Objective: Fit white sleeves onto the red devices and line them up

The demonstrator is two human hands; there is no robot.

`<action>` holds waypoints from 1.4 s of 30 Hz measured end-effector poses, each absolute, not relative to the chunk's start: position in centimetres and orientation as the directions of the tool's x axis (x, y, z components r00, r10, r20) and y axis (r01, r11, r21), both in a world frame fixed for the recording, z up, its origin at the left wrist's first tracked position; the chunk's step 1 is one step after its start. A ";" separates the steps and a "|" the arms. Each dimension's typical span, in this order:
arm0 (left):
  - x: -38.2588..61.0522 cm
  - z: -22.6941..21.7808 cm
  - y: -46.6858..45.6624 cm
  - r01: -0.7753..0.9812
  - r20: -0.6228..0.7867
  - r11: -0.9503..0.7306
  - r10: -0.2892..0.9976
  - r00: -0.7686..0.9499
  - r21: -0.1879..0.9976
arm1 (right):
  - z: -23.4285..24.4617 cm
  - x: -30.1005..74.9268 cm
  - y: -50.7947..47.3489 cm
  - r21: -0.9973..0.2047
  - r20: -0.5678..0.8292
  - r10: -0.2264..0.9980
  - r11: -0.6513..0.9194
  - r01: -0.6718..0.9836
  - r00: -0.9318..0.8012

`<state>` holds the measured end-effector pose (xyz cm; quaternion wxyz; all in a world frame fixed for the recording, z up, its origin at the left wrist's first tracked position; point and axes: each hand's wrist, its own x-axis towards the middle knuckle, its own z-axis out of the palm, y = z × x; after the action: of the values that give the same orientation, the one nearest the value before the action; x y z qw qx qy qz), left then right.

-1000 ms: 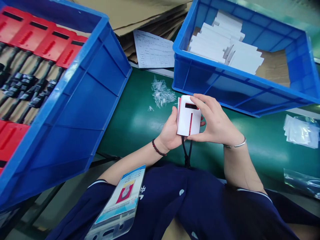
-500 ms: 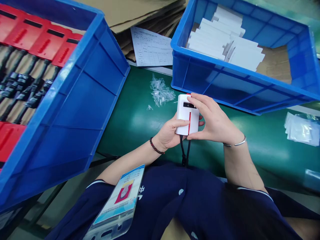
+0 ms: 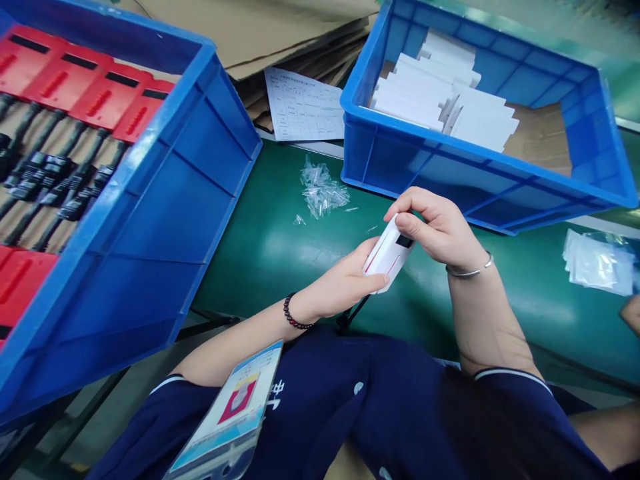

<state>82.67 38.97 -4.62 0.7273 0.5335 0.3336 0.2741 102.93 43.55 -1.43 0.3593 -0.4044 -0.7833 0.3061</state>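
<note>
A white, box-shaped electronic device (image 3: 393, 257) with a dark window, thin red lines and a black cable is held tilted on its side above the green work surface. My left hand (image 3: 345, 280) is closed around its lower end, thumb on the front face. At the top end, my right hand (image 3: 433, 223) grips the device between thumb and fingers. The black cable (image 3: 354, 313) hangs from the lower end toward my body. Both hands touch the device, and its back is hidden.
A blue crate (image 3: 150, 220) on the left holds red devices (image 3: 93, 97) with black cables. Another blue crate (image 3: 415, 160) behind my hands holds white covers (image 3: 440, 87). Clear plastic bits (image 3: 323, 190), a printed form (image 3: 305, 107) and plastic bags (image 3: 597, 263) lie around. Another person's hand (image 3: 633, 313) shows at right.
The device has turned from face-up to tilted on its side, showing its edge. My right hand has shifted to its top end. Another person's hand has appeared at the right edge.
</note>
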 end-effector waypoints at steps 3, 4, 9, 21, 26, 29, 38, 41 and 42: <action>81.7 -5.2 38.6 0.055 -0.133 0.124 0.803 0.580 0.991 | -2.0 102.5 43.4 -0.763 0.301 0.897 0.431 0.482 -0.325; 81.5 -5.5 38.6 0.069 -0.121 0.099 0.818 0.562 0.993 | -2.2 102.4 43.4 -0.759 0.297 0.905 0.417 0.499 -0.305; 81.4 -7.0 38.7 -0.213 -0.130 0.251 0.879 0.459 0.944 | -2.7 102.1 42.8 -0.795 0.332 0.935 0.348 0.497 -0.122; 81.0 -7.2 39.1 -0.551 -0.225 0.403 0.904 0.363 0.731 | -4.1 98.1 36.6 -0.735 0.300 0.923 0.385 0.558 -0.242; 81.1 -7.7 39.0 -0.551 -0.263 0.434 0.894 0.363 0.713 | -2.6 98.2 37.2 -0.723 0.242 0.941 0.339 0.602 -0.238; 81.3 -7.6 38.5 -0.508 -0.285 0.433 0.895 0.345 0.745 | -1.8 99.0 39.0 -0.803 0.223 0.965 0.262 0.536 -0.137; 81.3 -6.7 38.1 -0.289 -0.263 0.404 0.868 0.422 0.868 | -6.3 100.3 41.7 -0.997 -0.016 0.998 -0.021 -0.072 -0.067; 81.4 -6.9 38.6 -0.310 -0.217 0.360 0.885 0.412 0.880 | -7.6 100.4 40.4 -0.984 -0.099 0.992 -0.110 -0.143 -0.083; 81.5 -7.0 38.7 -0.325 -0.201 0.338 0.899 0.389 0.883 | -7.8 100.4 39.8 -0.982 -0.127 0.985 -0.142 -0.126 -0.120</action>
<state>81.52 38.65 -7.00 0.7331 0.3962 0.3625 0.4173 100.39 39.78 -7.77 0.4689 -0.4691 -0.4576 0.5922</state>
